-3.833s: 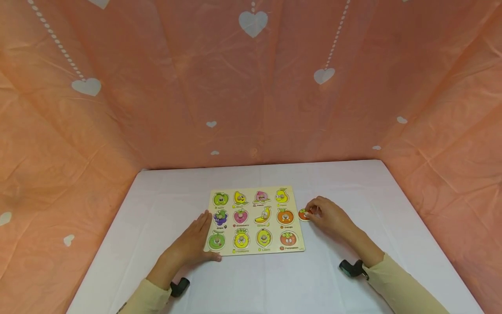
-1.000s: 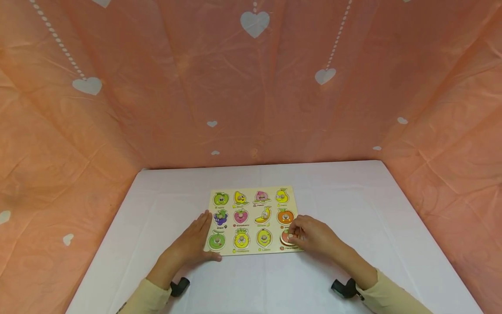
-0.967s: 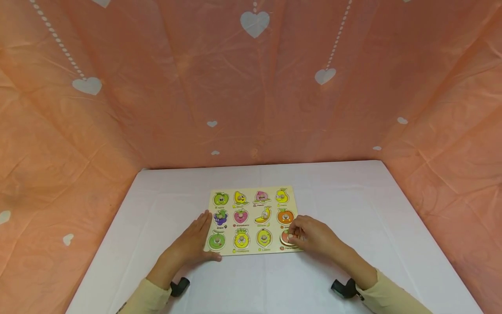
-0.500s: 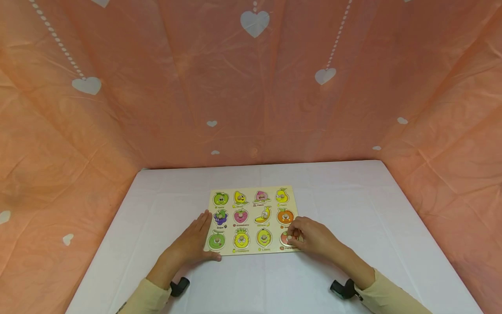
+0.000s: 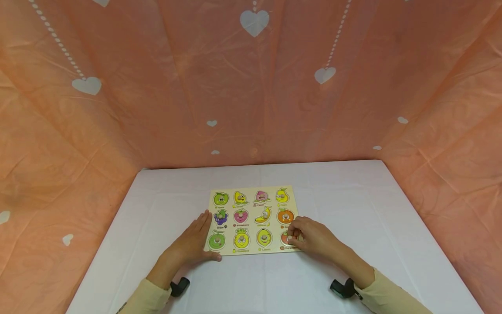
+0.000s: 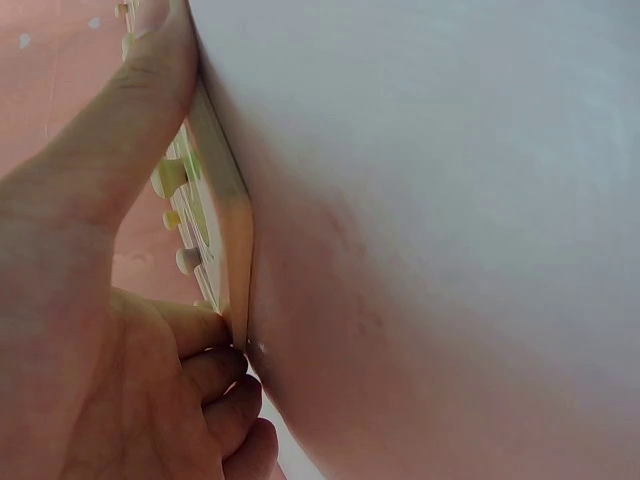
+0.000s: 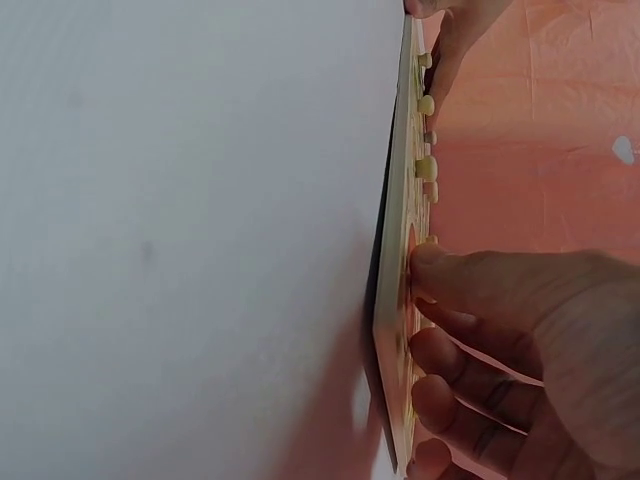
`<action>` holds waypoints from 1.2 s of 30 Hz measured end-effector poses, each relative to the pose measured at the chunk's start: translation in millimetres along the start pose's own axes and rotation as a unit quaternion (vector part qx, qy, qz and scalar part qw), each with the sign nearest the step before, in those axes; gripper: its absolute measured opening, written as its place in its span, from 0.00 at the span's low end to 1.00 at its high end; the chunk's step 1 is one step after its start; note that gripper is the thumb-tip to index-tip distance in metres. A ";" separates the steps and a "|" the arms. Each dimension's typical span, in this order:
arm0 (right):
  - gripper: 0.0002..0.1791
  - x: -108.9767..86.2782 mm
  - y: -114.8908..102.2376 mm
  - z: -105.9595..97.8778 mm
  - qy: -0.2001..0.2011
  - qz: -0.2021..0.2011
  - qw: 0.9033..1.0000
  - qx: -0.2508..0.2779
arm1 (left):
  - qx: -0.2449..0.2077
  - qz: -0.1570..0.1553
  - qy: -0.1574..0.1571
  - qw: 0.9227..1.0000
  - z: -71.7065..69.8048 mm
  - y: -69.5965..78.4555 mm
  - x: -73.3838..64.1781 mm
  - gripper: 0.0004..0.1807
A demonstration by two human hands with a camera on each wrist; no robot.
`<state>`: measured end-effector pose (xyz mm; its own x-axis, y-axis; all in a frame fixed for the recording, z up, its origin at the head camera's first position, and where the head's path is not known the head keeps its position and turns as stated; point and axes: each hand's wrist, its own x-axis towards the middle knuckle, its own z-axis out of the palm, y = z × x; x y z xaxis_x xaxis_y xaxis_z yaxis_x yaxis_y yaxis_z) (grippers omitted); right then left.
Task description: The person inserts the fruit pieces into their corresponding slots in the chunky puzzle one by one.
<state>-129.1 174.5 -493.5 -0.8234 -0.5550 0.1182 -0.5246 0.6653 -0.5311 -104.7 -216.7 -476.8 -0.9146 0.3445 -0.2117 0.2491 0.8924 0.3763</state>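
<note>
A cream fruit peg puzzle board (image 5: 251, 190) lies flat on the white-covered table, with labelled fruit pieces set in rows. My left hand (image 5: 191, 240) rests at its near left corner, fingers straight along the left edge and thumb at the front edge. In the left wrist view, the fingertips touch the side of the board (image 6: 238, 240). At the near right corner, my right hand (image 5: 315, 236) pinches the red persimmon piece (image 5: 284, 238), which sits in its spot and is partly covered by the fingers. The right wrist view shows the thumb (image 7: 430, 258) low against the board's face.
The white tablecloth (image 5: 333, 187) spreads around the board on all sides. Orange sheets with white hearts (image 5: 254, 22) hang behind and at both sides. A black wrist camera (image 5: 180, 287) sits on the left wrist, another black camera (image 5: 343, 288) on the right.
The persimmon piece went from the table right of the board to its near right spot in my right hand. Over the last second it settled lower there. My left hand stayed put.
</note>
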 end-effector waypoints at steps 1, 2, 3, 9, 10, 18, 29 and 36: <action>0.10 0.0 -0.1 0.1 0.000 0.001 1.000 -0.001 | 0.000 0.000 0.000 1.000 -0.1 0.1 -0.1 0.75; 0.10 -0.1 -0.2 0.2 -0.001 0.000 1.000 -0.002 | 0.001 0.000 0.001 1.000 -0.3 0.2 -0.2 0.75; 0.10 -0.1 -0.2 0.1 -0.002 0.001 1.000 -0.002 | 0.000 0.000 0.001 1.000 -0.2 0.4 -0.1 0.75; 0.10 0.3 0.3 0.0 -0.005 0.003 1.000 0.006 | 0.001 0.001 0.003 1.000 0.0 0.2 -0.3 0.75; 0.10 0.5 0.4 0.1 -0.005 0.004 1.000 0.007 | 0.002 0.000 0.002 1.000 -0.1 0.1 -0.4 0.75; 0.10 1.0 1.2 0.0 -0.009 0.007 1.000 0.001 | 0.002 0.001 0.003 1.000 0.8 -1.7 0.7 0.75; 0.11 -4.5 6.0 -10.3 0.024 0.056 0.998 0.011 | -0.020 -0.007 -0.011 1.000 -1.1 -3.1 -0.3 0.75; 0.15 -8.4 17.3 -27.2 0.080 0.075 0.994 0.001 | -0.010 0.000 0.001 1.000 -9.1 -10.1 0.2 0.68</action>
<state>-137.1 204.3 -480.8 -0.9162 -0.3632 0.1691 -0.3930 0.7330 -0.5552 -110.3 -228.3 -472.5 -0.9150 0.3441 -0.2107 0.2429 0.8867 0.3934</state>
